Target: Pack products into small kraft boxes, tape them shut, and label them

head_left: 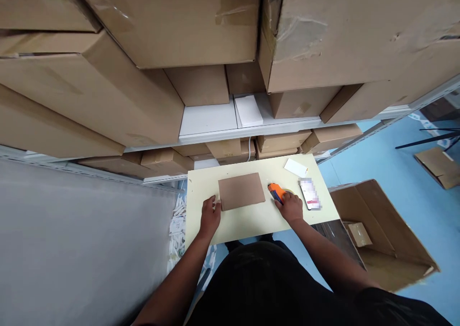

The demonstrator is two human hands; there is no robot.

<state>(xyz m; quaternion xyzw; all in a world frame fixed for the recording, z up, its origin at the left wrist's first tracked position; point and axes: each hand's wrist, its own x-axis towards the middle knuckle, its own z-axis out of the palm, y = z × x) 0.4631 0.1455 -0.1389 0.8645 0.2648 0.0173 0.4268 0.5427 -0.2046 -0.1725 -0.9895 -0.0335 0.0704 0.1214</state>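
A flat brown cardboard box [241, 192] lies on a small pale-yellow table [247, 224]. My left hand [210, 215] rests by its lower left corner, fingers slightly bent and apart; the fingertips are at the edge and seem to touch it. To the right of the box, my right hand [292, 207] is closed around an orange tape dispenser [276, 190] with a blue part, its fingers partly covering the tool. Just right of that hand lies a phone [309, 194] with a lit, blurred screen. Behind the phone is a white card or slip [295, 167].
Shelves [208, 119] packed with cartons [172, 19] rise behind the table. A white stack of paper [249, 110] sits on one shelf. At the right stands a large open carton [381, 220] holding a small box [359, 234]. A grey wall [82, 239] is at left.
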